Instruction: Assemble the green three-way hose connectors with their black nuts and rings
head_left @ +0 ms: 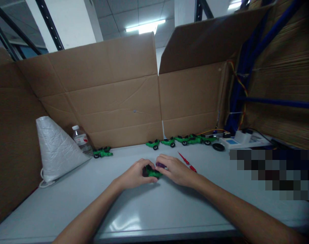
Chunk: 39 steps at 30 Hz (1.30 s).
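The single head-worn camera looks from above the near edge of the surface [134,210], facing forward and down across it toward the far edge and cardboard wall [113,98]. The left hand [137,174] and right hand [176,170] sit close, mid-view; a ceiling light [147,27] shows on top.

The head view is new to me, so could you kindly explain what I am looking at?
There is no machine: a camera worn on a person's head looks forward and down at their bare hands. The left hand holds a small green toy vehicle. The right hand holds a dark purple object close to it; the fingers hide too much to name it. On the white table lies a red tool. Toward the cardboard wall are more green vehicles, a power strip, a bottle and a silvery bag.
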{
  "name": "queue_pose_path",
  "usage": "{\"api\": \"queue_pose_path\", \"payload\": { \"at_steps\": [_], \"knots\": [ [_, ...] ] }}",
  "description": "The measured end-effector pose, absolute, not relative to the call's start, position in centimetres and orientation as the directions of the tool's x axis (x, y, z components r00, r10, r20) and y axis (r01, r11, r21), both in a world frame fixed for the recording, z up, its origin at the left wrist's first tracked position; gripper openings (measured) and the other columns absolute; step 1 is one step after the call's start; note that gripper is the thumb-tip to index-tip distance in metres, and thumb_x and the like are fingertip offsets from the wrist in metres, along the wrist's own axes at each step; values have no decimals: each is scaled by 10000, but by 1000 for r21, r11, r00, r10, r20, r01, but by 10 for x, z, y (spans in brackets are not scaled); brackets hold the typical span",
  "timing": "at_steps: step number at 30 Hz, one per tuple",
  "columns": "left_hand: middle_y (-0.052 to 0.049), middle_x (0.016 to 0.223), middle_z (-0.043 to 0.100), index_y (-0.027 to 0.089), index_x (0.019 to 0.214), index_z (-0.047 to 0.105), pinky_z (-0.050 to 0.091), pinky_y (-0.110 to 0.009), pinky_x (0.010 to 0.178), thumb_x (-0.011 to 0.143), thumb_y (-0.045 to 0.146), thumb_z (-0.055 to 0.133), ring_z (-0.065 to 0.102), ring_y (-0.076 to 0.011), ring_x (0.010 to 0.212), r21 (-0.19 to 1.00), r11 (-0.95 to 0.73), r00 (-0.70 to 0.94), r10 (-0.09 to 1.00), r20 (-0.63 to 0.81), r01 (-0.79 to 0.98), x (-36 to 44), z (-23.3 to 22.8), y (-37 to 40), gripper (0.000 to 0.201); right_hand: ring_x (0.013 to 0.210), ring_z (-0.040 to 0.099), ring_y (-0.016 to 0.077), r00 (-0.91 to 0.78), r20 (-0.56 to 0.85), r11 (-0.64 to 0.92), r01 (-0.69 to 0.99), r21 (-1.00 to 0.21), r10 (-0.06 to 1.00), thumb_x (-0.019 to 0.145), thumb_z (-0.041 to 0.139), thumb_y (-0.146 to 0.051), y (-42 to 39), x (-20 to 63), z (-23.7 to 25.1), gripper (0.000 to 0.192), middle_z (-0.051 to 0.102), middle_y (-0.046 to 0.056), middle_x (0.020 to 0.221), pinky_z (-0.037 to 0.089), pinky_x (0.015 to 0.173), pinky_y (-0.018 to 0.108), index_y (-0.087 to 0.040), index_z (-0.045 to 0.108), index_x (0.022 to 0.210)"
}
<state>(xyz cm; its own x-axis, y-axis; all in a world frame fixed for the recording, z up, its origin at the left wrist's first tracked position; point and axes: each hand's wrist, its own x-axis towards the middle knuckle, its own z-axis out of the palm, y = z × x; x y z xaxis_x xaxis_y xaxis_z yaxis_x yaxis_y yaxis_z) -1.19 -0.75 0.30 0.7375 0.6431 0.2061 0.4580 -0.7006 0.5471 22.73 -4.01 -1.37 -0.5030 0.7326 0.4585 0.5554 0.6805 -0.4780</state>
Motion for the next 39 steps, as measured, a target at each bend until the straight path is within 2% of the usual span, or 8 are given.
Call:
{"api": "queue_pose_path", "payload": {
  "at_steps": [5, 9, 18, 23, 27, 33, 39],
  "knots": [
    [-80, 1091, 703, 191, 1142, 703, 488, -313, 861, 811, 487, 847, 637, -227, 988, 556, -705, 737, 638, 224, 441, -11, 0, -8, 467, 860, 576, 185, -489, 457, 670, 556, -492, 742, 1041, 594, -292, -39, 227, -15, 173, 626, 27, 919, 403, 781, 286, -203, 598, 893],
    [-80, 1103, 710, 192, 1139, 701, 488, -318, 897, 815, 471, 848, 641, -231, 1020, 557, -713, 741, 628, 238, 426, -11, 1, -9, 452, 875, 587, 184, -485, 455, 665, 533, -523, 747, 1042, 597, -294, -37, 228, -17, 151, 643, 31, 944, 408, 789, 281, -199, 629, 930],
    [-75, 1092, 714, 180, 1188, 688, 507, -309, 868, 845, 456, 811, 645, -209, 945, 578, -694, 740, 637, 216, 429, -11, 5, -10, 456, 900, 584, 190, -500, 442, 668, 551, -501, 745, 1065, 546, -279, -37, 230, -17, 153, 605, 31, 959, 413, 813, 288, -198, 613, 955],
    [-85, 1092, 714, 178, 1199, 683, 519, -348, 925, 824, 485, 824, 652, -233, 984, 609, -675, 735, 645, 211, 417, -11, 5, -9, 505, 948, 592, 196, -532, 411, 670, 527, -523, 740, 1026, 623, -299, -37, 234, -15, 90, 589, 32, 1027, 424, 849, 294, -212, 633, 1008],
    [-91, 1098, 710, 172, 1210, 676, 525, -357, 928, 831, 499, 815, 652, -238, 998, 622, -666, 739, 644, 199, 413, -12, 6, -9, 519, 961, 591, 199, -537, 425, 681, 512, -523, 729, 1036, 587, -249, -35, 235, -16, 68, 598, 35, 1009, 422, 850, 291, -207, 628, 1002],
    [-87, 1087, 712, 171, 1205, 672, 526, -347, 910, 843, 506, 803, 654, -229, 984, 607, -676, 749, 634, 192, 417, -12, 7, -9, 510, 899, 597, 200, -511, 440, 672, 511, -535, 739, 1037, 582, -236, -33, 232, -20, 78, 662, 38, 965, 407, 813, 291, -199, 623, 982],
    [-72, 1076, 717, 175, 1207, 668, 510, -310, 852, 864, 461, 796, 650, -203, 925, 560, -707, 756, 622, 203, 431, -12, 8, -10, 465, 875, 582, 194, -495, 464, 678, 533, -505, 735, 1063, 524, -251, -35, 231, -19, 114, 646, 38, 953, 403, 793, 291, -203, 601, 992]
  ]
}}
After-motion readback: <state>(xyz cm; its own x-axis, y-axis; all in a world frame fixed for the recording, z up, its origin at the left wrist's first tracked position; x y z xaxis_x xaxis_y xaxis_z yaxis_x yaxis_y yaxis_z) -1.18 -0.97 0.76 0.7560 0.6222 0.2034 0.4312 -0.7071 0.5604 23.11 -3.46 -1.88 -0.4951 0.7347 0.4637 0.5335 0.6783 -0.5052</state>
